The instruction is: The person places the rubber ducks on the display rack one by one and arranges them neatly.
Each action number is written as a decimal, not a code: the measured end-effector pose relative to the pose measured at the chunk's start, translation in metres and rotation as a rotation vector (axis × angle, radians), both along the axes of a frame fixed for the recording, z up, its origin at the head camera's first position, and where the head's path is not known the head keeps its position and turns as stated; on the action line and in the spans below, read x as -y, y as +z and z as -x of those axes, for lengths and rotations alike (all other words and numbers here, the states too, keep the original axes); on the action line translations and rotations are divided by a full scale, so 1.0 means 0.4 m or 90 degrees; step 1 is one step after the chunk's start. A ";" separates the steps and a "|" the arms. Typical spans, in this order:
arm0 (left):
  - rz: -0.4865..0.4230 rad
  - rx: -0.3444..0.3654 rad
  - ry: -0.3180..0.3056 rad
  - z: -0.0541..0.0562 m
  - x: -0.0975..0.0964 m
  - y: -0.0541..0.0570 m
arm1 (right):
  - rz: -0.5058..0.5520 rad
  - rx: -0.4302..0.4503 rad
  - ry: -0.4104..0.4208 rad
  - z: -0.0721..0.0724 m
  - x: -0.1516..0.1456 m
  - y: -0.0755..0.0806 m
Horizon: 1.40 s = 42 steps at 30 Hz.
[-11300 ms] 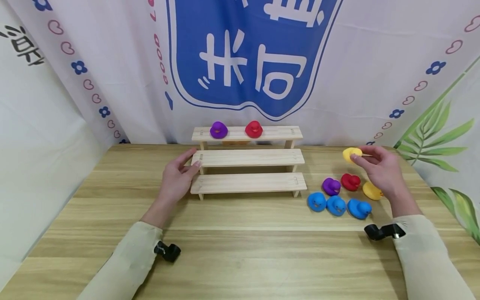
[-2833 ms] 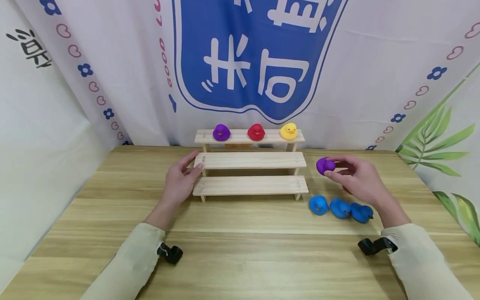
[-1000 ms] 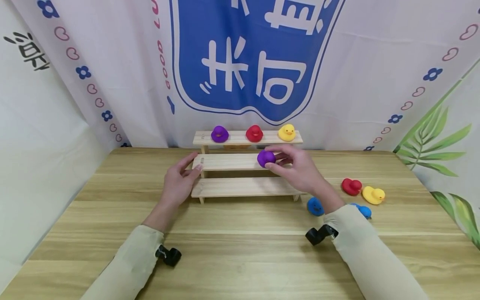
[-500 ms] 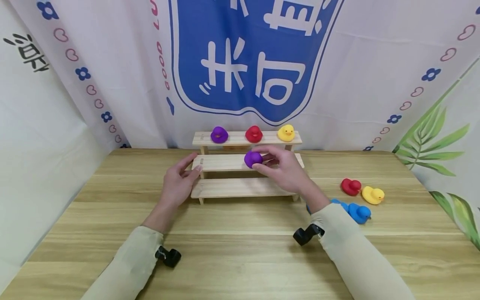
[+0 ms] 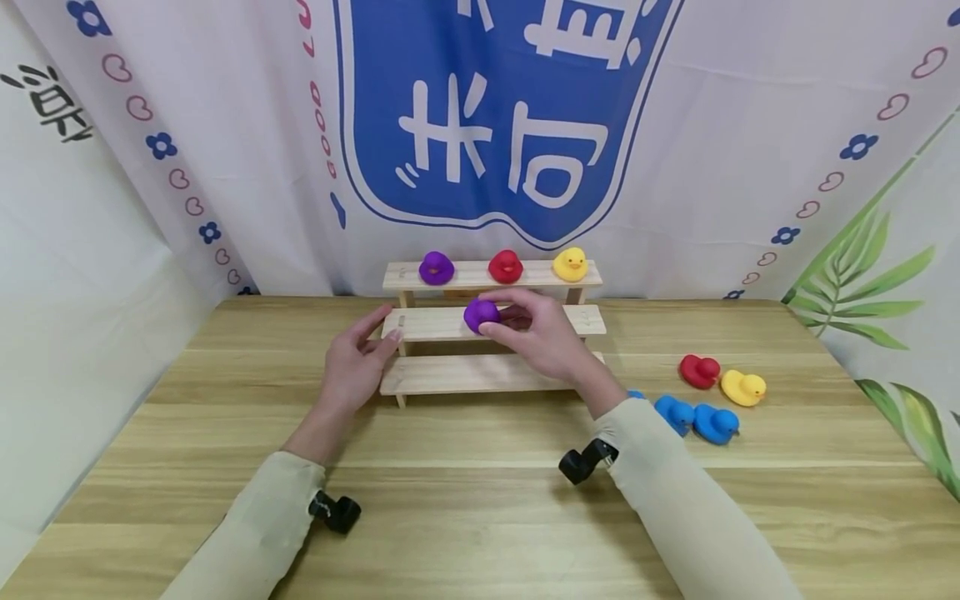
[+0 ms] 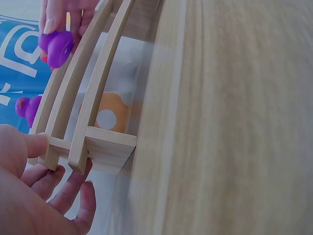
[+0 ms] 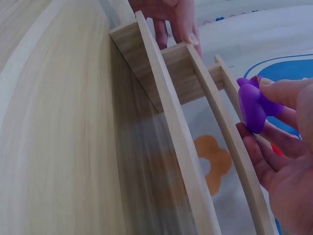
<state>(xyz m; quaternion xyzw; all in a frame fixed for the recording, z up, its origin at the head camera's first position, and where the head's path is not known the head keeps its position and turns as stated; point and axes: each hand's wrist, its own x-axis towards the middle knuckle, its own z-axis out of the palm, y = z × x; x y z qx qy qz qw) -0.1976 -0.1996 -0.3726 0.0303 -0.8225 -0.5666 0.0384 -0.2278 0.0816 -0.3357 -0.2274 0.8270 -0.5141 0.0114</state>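
Observation:
My right hand (image 5: pixel 543 333) pinches a purple rubber duck (image 5: pixel 481 316) between thumb and fingers, just over the middle board of a three-step wooden shelf (image 5: pixel 480 375). In the right wrist view, that purple duck (image 7: pixel 254 105) appears tilted and a little apart from the board. My left hand (image 5: pixel 354 362) grips the shelf's left end; in the left wrist view its thumb (image 6: pixel 36 145) lies on the middle board, with fingers curled about the end. Along the top board sit a purple duck (image 5: pixel 436 268), a red duck (image 5: pixel 506 267) and a yellow duck (image 5: pixel 570 264).
On the wooden table (image 5: pixel 450 508), right of the shelf, are a red duck (image 5: pixel 699 372), a yellow duck (image 5: pixel 742 388) and blue ducks (image 5: pixel 716 424), one mostly hidden by the right sleeve. A printed curtain (image 5: pixel 262 167) hangs behind the shelf.
The purple duck has come from the table at right to above the middle board, lately sliding left with my right hand. Earlier, the yellow duck went onto the top board. My left hand stays put.

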 end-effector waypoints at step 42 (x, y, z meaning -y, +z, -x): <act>0.009 -0.009 0.003 0.003 0.000 0.003 | -0.038 0.007 -0.030 0.013 0.135 -0.002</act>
